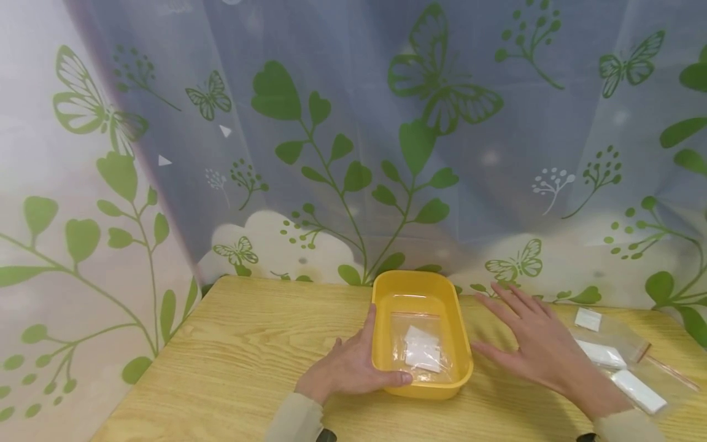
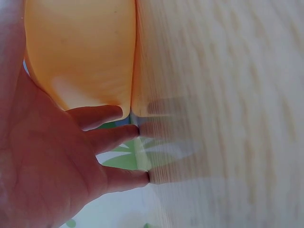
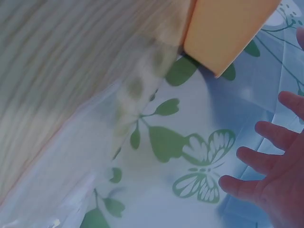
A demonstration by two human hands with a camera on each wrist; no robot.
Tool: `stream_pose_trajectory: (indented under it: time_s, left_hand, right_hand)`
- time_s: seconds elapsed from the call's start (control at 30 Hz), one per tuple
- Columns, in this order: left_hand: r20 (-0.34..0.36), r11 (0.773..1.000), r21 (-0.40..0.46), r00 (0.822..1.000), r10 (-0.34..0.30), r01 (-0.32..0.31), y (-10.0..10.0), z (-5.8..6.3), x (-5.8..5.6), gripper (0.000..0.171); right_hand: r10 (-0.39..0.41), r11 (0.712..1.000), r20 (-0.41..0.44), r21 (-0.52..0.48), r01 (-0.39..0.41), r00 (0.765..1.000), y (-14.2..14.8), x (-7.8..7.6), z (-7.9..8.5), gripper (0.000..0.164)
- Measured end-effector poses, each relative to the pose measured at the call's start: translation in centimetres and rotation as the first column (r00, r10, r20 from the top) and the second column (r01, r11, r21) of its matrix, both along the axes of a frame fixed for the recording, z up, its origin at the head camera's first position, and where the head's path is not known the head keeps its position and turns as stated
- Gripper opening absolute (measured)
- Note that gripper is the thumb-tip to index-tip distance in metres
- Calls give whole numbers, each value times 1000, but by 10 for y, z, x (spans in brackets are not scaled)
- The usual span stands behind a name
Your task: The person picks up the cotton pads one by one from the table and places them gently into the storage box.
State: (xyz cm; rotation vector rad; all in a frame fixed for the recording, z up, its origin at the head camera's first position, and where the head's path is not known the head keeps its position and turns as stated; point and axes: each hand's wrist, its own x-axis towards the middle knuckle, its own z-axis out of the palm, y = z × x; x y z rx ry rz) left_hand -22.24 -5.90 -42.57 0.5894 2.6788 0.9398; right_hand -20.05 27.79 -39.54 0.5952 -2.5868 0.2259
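Observation:
A yellow plastic bin (image 1: 466,344) stands on the wooden table near the curtain. Inside it lies a clear zip bag (image 1: 399,344) with white pieces (image 1: 423,351) in it. My left hand (image 1: 353,368) rests against the bin's left side, thumb across the near rim. Its fingers (image 2: 111,181) are straight and spread, with the tips down by the tabletop in the left wrist view. Off the bin's right side, my right hand (image 1: 533,347) holds nothing, its fingers spread above the table. In the right wrist view those fingers (image 3: 256,160) are apart from the bin.
Several clear zip bags (image 1: 671,368) with white packets (image 1: 639,391) lie on the table at the right, beside my right forearm. A patterned curtain (image 1: 331,184) hangs behind the table (image 1: 221,368). Another pale curtain (image 1: 33,153) hangs on the left.

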Motion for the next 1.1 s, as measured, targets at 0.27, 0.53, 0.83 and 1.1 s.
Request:
stream_pose_trajectory:
  time_s: [0.27,0.53,0.83,1.1]
  left_hand:
    - [4,1000,13,1000,-2,2,0,-1,-1,136]
    - [6,1000,18,1000,-4,4,0,-2,0,136]
    - [6,999,40,1000,-12,12,0,-1,-2,135]
    - [8,1000,28,1000,-11,10,0,0,-1,135]
  right_hand:
    - [-34,999,13,0,34,999,23,8,-4,80]
    - [-63,998,63,-11,64,996,48,14,-8,80]
    - [-63,998,34,-17,64,997,71,15,-18,83]
    - [-58,998,53,-20,59,997,91,17,-28,79]
